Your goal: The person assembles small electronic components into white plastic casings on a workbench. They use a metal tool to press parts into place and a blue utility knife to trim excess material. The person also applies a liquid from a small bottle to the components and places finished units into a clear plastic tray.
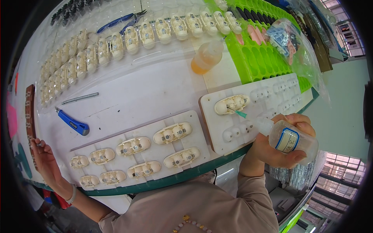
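Observation:
My right hand is wrapped round a clear squeeze bottle with a blue-edged label. Its green needle tip points at a cream oval housing, which sits in the white fixture plate at the right. Whether the needle touches the housing, I cannot tell. At the far left, the bent fingers of my left hand are at a brown strip with small fittings along it; what they pinch is too small to make out. A second white plate in front of me bears several similar housings.
A blue utility knife and a thin metal rod lie at the left. Behind them, a clear plastic tray holds rows of housings and blue-handled pliers. A bottle of orange liquid stands beside a green tray.

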A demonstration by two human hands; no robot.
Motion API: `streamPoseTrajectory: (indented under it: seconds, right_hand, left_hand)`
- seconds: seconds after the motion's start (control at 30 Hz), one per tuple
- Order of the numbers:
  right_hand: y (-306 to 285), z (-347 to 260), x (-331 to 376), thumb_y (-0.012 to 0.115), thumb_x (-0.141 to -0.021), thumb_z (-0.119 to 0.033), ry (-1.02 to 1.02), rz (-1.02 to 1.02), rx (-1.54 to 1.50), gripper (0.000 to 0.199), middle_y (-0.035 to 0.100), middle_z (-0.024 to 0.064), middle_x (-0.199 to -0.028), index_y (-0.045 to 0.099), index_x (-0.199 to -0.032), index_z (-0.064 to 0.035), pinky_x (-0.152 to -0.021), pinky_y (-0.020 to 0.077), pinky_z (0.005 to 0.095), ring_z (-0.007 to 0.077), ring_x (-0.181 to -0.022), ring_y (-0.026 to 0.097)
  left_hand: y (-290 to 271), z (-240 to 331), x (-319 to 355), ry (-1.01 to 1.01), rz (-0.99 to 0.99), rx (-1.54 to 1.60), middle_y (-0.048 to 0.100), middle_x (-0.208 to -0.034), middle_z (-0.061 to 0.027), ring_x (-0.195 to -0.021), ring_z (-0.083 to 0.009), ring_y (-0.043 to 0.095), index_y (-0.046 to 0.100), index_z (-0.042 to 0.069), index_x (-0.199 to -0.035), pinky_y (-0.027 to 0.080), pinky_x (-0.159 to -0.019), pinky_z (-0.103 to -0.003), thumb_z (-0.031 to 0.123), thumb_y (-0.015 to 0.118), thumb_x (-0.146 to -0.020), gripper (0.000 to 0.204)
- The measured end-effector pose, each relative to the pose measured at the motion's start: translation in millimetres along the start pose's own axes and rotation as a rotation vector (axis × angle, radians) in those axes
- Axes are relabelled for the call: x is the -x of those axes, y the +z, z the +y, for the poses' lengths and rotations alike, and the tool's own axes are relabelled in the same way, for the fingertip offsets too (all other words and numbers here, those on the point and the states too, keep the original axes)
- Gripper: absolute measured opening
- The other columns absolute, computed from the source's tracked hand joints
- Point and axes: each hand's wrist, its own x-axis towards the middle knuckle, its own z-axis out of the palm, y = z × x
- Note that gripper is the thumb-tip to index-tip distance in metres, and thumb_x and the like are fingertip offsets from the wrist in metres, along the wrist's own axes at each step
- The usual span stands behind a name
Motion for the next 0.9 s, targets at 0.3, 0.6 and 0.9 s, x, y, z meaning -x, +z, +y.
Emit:
streamPoseTrajectory:
  seconds: [0.3,0.6,0.9]
  right_hand:
    - [2,1,-2,0.040,-0.085,-0.066,-0.031,0.012,0.093,0.065,0.050,0.0145,-0.090,0.039,-0.101,-0.0036,-0.065,0.0451,0.0267,0.0191,-0.074,0.051]
    - [2,11,-6,0.035,-0.085,-0.061,-0.019,0.212,0.014,0.060,0.051,0.0139,-0.083,0.040,-0.097,-0.0020,-0.053,0.0417,0.0277,0.0191,-0.060,0.048]
    - [5,16,-14,0.038,-0.085,-0.055,-0.052,0.376,-0.033,0.055,0.053,0.0155,-0.079,0.044,-0.092,-0.0013,-0.050,0.0421,0.0282,0.0192,-0.058,0.050]
  left_hand:
    - [-1,-1,0,0.001,-0.001,0.007,0.054,-0.098,-0.0014,-0.084,-0.0073,0.048,0.052,0.002,-0.113,0.041,-0.071,-0.020,0.018,0.052,-0.095,0.024]
    - [-2,-1,1,-0.019,-0.002,0.007,0.056,-0.098,-0.0007,-0.083,-0.0071,0.049,0.054,0.002,-0.110,0.041,-0.072,-0.020,0.019,0.052,-0.095,0.022]
    - [3,-3,1,0.002,0.037,-0.006,0.056,-0.096,-0.0004,-0.081,-0.0063,0.049,0.054,0.003,-0.109,0.041,-0.070,-0.019,0.019,0.052,-0.095,0.022]
